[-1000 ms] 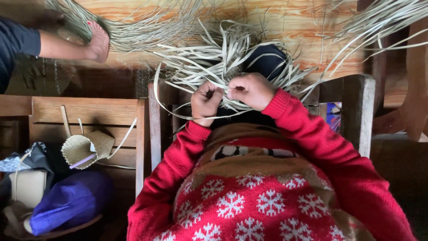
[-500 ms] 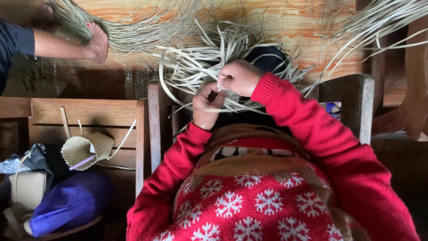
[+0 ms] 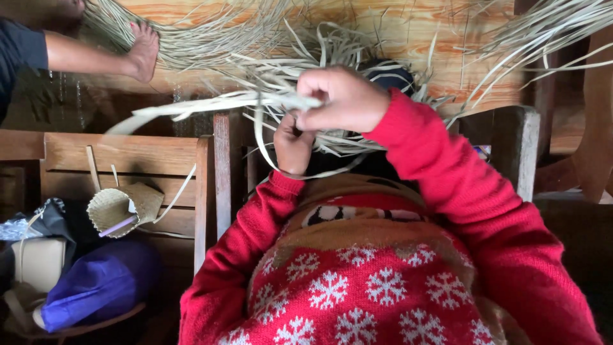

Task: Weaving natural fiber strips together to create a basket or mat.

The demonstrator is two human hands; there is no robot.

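The pale weaving strips point(image 3: 281, 83) lie over the lap, and one strip point(image 3: 211, 105) now stretches taut leftward. The right hand point(image 3: 345, 99) has risen, grip pinched shut on it; the left hand point(image 3: 294, 144) stays clenched on the woven part beneath, tightening the weave.

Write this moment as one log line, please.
right hand: pulling pale strip | left hand: gripping woven strips | small woven basket: on bench
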